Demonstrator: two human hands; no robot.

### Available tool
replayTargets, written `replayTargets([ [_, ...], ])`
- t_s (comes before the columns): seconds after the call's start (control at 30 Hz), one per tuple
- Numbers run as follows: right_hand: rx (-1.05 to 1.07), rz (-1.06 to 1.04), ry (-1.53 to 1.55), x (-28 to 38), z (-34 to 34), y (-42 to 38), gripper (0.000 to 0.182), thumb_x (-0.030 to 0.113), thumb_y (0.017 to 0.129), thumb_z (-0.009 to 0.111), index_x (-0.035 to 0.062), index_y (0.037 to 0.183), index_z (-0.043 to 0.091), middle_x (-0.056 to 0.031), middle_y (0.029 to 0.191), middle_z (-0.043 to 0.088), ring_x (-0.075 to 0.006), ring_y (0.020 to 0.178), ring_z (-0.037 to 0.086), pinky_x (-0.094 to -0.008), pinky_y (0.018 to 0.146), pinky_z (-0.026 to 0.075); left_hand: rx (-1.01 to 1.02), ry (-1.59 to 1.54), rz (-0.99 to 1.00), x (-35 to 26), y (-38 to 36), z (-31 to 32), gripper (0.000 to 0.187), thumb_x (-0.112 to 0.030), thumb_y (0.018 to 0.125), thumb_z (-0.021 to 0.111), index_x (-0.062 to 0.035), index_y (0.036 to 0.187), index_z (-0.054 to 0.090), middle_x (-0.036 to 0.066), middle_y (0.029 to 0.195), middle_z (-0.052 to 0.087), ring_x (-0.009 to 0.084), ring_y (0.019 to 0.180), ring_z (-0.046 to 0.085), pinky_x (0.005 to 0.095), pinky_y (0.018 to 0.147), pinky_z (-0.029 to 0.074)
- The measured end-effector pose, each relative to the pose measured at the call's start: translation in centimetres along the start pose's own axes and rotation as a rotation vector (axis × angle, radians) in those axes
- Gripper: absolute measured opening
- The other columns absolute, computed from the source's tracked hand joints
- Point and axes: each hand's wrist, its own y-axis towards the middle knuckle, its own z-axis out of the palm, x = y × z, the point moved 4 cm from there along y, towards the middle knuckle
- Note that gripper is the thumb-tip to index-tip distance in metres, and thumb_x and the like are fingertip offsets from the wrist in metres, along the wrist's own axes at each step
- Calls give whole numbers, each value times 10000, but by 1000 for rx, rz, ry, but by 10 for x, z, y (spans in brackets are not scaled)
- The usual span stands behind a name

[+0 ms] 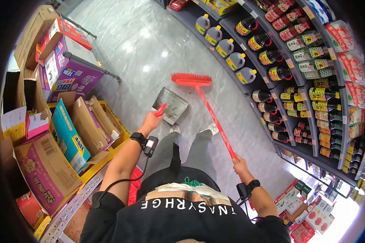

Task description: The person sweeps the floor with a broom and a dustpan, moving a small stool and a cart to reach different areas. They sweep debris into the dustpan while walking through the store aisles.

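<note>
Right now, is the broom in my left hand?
No, your right hand grips the red broom, while your left hand holds the dustpan.

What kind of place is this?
Probably a grocery shop aisle: the tall dark-grey shelving holds a row of grey jugs with yellow caps and dark bottles with yellow-and-red labels. Opposite, printed cardboard cartons look like stock packaging.
</note>
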Motion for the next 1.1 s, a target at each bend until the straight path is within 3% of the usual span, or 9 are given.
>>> replayTargets([
  [0.17, -82, -141, -146, 44, 0, 29, 389, 222, 785, 493, 163, 1166, 448, -120, 627, 569, -214, 474, 539, -326, 432, 432, -22, -51, -28, 14, -5, -14, 373, -392, 704, 575, -24, 763, 597, 170, 636, 569, 269, 636, 576, 369, 599, 420],
  [0.3, -170, -324, -239, 82, 6, 99, 386, 229, 786, 475, 155, 1164, 445, -185, 872, 575, -299, 748, 575, -360, 629, 456, -82, -113, -68, 21, -20, -28, 373, -394, 707, 574, -25, 757, 599, 168, 620, 566, 268, 621, 576, 364, 589, 421],
  [0.37, -156, -293, -267, 108, 6, 110, 383, 226, 785, 469, 154, 1161, 447, -193, 963, 550, -320, 852, 552, -367, 704, 443, -151, -138, -64, 23, -28, -39, 373, -391, 707, 575, -21, 745, 599, 170, 609, 562, 270, 612, 575, 365, 581, 420],
  [0.47, -151, -321, -276, 141, 11, 114, 379, 225, 787, 464, 157, 1160, 447, -195, 940, 558, -310, 821, 564, -367, 694, 447, -236, -147, -58, 25, -42, -55, 378, -386, 707, 578, -8, 710, 592, 176, 588, 553, 283, 590, 566, 365, 564, 418],
  [0.67, -50, -298, -213, 204, 22, 85, 363, 224, 789, 454, 147, 1143, 462, -168, 779, 587, -296, 687, 583, -360, 530, 460, -336, -237, -116, 33, -66, -94, 388, -385, 700, 581, 3, 688, 581, 170, 587, 556, 267, 570, 562, 361, 554, 414],
  [0.77, -140, -502, -298, 216, 34, 114, 357, 222, 785, 456, 144, 1133, 473, -164, 721, 586, -283, 633, 582, -350, 501, 454, -395, -322, -159, 38, -65, -115, 388, -383, 698, 582, 4, 676, 576, 156, 582, 557, 244, 559, 556, 358, 544, 407],
  [0.87, -55, -381, -247, 256, 36, 75, 353, 227, 780, 469, 143, 1122, 484, -182, 772, 589, -281, 696, 587, -351, 600, 459, -463, -354, -174, 45, -57, -131, 389, -379, 699, 586, 8, 658, 569, 131, 560, 543, 199, 533, 531, 350, 531, 397],
  [0.9, -104, -471, -250, 256, 41, 104, 351, 235, 775, 475, 146, 1115, 493, -193, 850, 581, -285, 777, 580, -349, 687, 444, -468, -360, -180, 44, -54, -139, 391, -378, 700, 587, 9, 652, 567, 123, 553, 537, 184, 526, 518, 346, 527, 394],
  [1.1, -122, -537, -322, 303, 54, 148, 360, 257, 768, 477, 166, 1116, 493, -187, 918, 567, -304, 874, 547, -362, 741, 426, -534, -470, -189, 24, -35, -178, 396, -366, 706, 597, 16, 613, 550, 71, 523, 510, 145, 503, 477, 326, 517, 386],
])
